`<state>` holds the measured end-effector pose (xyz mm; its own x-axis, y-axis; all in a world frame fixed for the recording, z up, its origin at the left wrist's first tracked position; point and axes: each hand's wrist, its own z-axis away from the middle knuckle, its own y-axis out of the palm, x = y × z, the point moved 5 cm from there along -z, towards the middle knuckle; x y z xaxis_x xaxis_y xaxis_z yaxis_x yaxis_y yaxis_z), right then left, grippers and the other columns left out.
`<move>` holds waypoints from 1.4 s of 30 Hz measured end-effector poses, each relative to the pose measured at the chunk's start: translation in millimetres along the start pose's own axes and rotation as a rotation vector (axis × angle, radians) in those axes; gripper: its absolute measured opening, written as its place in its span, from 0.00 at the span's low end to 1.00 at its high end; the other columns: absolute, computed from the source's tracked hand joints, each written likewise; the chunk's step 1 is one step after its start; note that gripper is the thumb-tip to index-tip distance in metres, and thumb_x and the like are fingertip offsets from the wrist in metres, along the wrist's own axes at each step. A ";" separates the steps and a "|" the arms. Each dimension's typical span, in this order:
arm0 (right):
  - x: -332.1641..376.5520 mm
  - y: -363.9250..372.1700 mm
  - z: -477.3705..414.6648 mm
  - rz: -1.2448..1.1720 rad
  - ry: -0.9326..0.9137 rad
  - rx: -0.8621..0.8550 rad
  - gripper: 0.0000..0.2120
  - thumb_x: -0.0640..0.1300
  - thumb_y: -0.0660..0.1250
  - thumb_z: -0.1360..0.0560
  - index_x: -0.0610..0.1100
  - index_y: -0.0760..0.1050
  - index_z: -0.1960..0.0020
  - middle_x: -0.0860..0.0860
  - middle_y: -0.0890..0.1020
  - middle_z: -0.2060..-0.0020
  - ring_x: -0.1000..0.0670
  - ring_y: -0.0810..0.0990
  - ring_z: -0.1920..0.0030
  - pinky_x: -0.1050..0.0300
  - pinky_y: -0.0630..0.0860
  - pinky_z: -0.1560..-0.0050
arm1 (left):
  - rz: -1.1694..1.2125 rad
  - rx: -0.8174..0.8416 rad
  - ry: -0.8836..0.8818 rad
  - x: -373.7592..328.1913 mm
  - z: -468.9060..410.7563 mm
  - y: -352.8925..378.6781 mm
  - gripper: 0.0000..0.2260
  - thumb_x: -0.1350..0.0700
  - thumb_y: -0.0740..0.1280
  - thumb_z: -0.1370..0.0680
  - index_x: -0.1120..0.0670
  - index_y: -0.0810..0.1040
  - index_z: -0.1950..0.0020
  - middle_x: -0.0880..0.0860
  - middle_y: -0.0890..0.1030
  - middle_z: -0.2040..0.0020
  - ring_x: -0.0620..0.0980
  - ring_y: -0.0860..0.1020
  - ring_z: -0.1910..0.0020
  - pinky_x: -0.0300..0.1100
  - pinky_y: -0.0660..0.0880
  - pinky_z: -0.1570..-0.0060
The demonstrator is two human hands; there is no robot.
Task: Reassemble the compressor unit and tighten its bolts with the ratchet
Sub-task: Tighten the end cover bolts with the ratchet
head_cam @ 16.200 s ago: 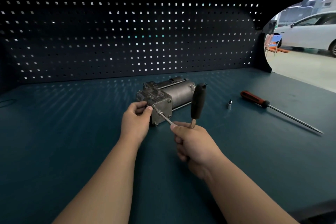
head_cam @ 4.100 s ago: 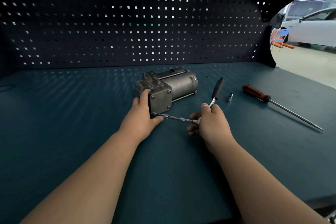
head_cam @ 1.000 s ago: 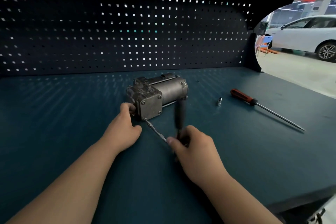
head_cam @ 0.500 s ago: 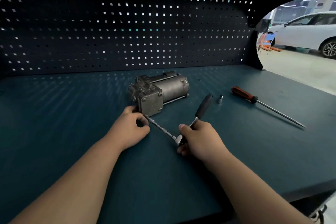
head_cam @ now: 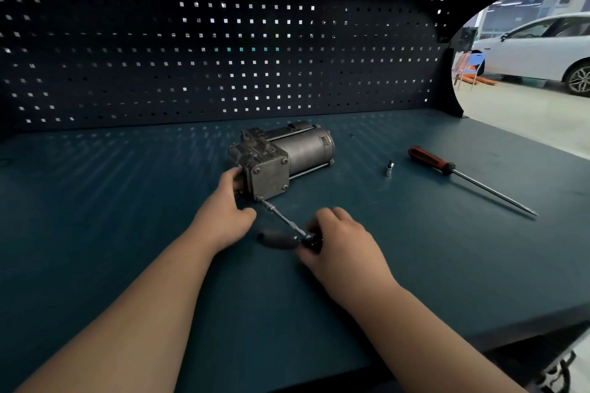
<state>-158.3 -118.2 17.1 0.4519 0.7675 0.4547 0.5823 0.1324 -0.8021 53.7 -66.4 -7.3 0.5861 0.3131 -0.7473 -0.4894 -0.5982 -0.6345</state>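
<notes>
On the blue bench (head_cam: 127,201), the compressor (head_cam: 281,159) looks put together. The left hand (head_cam: 226,217) holds its side. The right hand (head_cam: 341,242) grips the ratchet (head_cam: 277,240), set on its bottom corner bolt. Maybe nearly done.

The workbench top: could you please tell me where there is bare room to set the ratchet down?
Bare bench lies left of the compressor and left hand, up to the pegboard, and between screwdriver and right hand. Crowded: the compressor's front, around the ratchet.
</notes>
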 end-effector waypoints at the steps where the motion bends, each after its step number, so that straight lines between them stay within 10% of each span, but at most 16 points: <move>1: -2.6 -0.3 -0.4 -0.054 0.045 -0.005 0.12 0.55 0.69 0.27 0.48 0.70 0.54 0.53 0.74 0.54 0.48 0.76 0.55 0.55 0.72 0.58 | -0.001 0.003 -0.002 0.4 -0.4 0.6 0.36 0.59 0.66 0.27 0.45 0.53 0.24 0.44 0.72 0.36 0.45 0.72 0.43 0.42 0.70 0.43; 7: -24.1 7.0 -5.9 -0.468 0.407 0.143 0.17 0.56 0.68 0.27 0.44 0.76 0.66 0.51 0.82 0.75 0.56 0.76 0.76 0.63 0.70 0.73 | -0.019 -0.001 -0.007 -1.6 -2.4 1.9 0.35 0.60 0.66 0.28 0.47 0.56 0.24 0.47 0.69 0.30 0.48 0.69 0.33 0.40 0.66 0.40; 13: -37.3 5.9 -16.0 -0.720 0.602 0.256 0.19 0.49 0.63 0.21 0.39 0.75 0.66 0.46 0.82 0.74 0.52 0.75 0.79 0.66 0.68 0.76 | -0.035 0.007 -0.011 -1.6 -1.3 3.5 0.36 0.59 0.67 0.29 0.47 0.56 0.23 0.48 0.67 0.27 0.48 0.68 0.31 0.44 0.66 0.33; 18: -20.7 2.4 -8.9 -0.363 0.304 0.075 0.11 0.52 0.65 0.24 0.45 0.74 0.57 0.51 0.82 0.66 0.50 0.81 0.65 0.56 0.75 0.62 | -0.097 -0.042 -0.006 -3.4 1.0 4.6 0.35 0.54 0.71 0.31 0.49 0.59 0.27 0.49 0.70 0.32 0.47 0.71 0.37 0.39 0.67 0.42; 22: 23.8 11.9 1.4 0.194 -0.247 0.134 0.09 0.52 0.60 0.21 0.46 0.69 0.47 0.49 0.72 0.50 0.40 0.78 0.57 0.51 0.71 0.61 | -0.130 -0.048 0.055 -8.2 3.2 4.3 0.15 0.55 0.71 0.31 0.47 0.68 0.50 0.49 0.73 0.44 0.46 0.73 0.48 0.38 0.67 0.51; 26: 30.9 17.8 2.3 0.223 -0.289 0.176 0.12 0.51 0.61 0.22 0.45 0.69 0.42 0.48 0.71 0.46 0.40 0.78 0.55 0.51 0.71 0.61 | -0.158 -0.070 0.083 -13.4 6.5 8.1 0.09 0.48 0.72 0.30 0.48 0.77 0.68 0.46 0.70 0.43 0.39 0.74 0.54 0.35 0.65 0.52; 32: 0.1 12.3 -4.1 -0.271 0.118 0.057 0.11 0.54 0.63 0.22 0.47 0.70 0.55 0.53 0.78 0.60 0.48 0.78 0.58 0.57 0.70 0.60 | -0.202 -0.075 -0.041 -24.4 8.8 20.0 0.17 0.43 0.69 0.28 0.51 0.76 0.73 0.54 0.68 0.32 0.50 0.76 0.47 0.38 0.69 0.48; 36: -27.8 16.0 -14.4 -0.749 0.542 0.160 0.15 0.51 0.60 0.20 0.42 0.74 0.59 0.47 0.80 0.75 0.51 0.75 0.76 0.60 0.71 0.71 | -0.271 -0.107 -0.124 -31.0 10.8 27.4 0.19 0.41 0.63 0.24 0.53 0.77 0.68 0.56 0.70 0.34 0.57 0.74 0.42 0.48 0.70 0.40; 42: -29.0 14.9 -13.7 -0.807 0.549 0.233 0.15 0.51 0.60 0.20 0.43 0.74 0.60 0.48 0.80 0.76 0.52 0.74 0.77 0.57 0.71 0.70 | -0.220 -0.173 -0.258 -31.1 7.6 29.7 0.15 0.48 0.63 0.25 0.59 0.80 0.50 0.59 0.75 0.37 0.60 0.70 0.35 0.53 0.70 0.38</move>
<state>-153.5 -147.0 -2.8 0.2630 0.0061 0.9648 0.7320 0.6501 -0.2036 16.0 -88.3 -4.5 0.4724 0.6099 -0.6363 -0.2408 -0.6052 -0.7588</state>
